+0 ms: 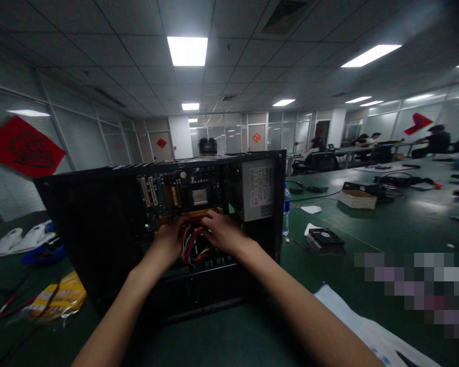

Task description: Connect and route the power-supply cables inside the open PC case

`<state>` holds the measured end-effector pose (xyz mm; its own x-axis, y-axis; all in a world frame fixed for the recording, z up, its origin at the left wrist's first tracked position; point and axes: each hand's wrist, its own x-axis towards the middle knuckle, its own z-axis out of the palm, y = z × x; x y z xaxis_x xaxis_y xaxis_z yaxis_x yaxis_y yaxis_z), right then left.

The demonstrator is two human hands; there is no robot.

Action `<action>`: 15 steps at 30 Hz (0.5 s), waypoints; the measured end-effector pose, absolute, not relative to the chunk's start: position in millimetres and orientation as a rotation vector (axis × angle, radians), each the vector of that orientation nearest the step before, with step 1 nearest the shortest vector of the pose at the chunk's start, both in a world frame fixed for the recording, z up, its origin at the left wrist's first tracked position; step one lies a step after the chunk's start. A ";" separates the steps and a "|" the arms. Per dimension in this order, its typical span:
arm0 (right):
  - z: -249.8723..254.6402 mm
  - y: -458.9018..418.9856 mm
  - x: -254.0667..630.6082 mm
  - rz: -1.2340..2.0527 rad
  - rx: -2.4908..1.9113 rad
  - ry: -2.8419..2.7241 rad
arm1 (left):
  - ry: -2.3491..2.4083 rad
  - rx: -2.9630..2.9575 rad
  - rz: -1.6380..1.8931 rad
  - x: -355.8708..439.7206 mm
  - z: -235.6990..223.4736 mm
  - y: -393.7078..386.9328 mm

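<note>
An open black computer case [191,288] stands on the green table, its inside facing me. Within it a motherboard [199,178] carries several slots, and a silver power supply [257,188] sits at the upper right. Both my hands reach into the case, low on the board by an orange-yellow strip [198,212]. My left hand [170,237] has its fingers bent together at the left of a bundle of coloured cables [192,244]. On the other side, my right hand [223,232] is curled with its fingertips close to the cables' upper end. What the fingertips grip is hidden.
Right of the case are a water bottle [286,209], a cooling fan [324,239], a small open box [357,199] and a white bag [362,321]. A yellow packet [59,295] and a blue item [46,252] lie left. People sit at far desks.
</note>
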<state>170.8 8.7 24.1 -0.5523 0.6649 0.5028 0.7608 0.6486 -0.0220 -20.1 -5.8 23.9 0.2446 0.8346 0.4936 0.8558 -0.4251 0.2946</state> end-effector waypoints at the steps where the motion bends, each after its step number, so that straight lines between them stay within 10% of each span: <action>1: 24.4 8.2 171.0 -0.280 -1.139 -2.382 | -1.712 -2.425 -0.960 -20.8 25.2 -5.2; 15: 21.4 12.3 169.3 -0.266 -1.245 -2.457 | -1.953 -2.424 -0.633 -15.4 33.1 -14.3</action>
<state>169.3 12.3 21.4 -0.5402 0.7359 0.4083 0.8063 0.5915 0.0006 -15.4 -14.3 33.1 0.1648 0.9449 0.2827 0.9311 -0.2436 0.2714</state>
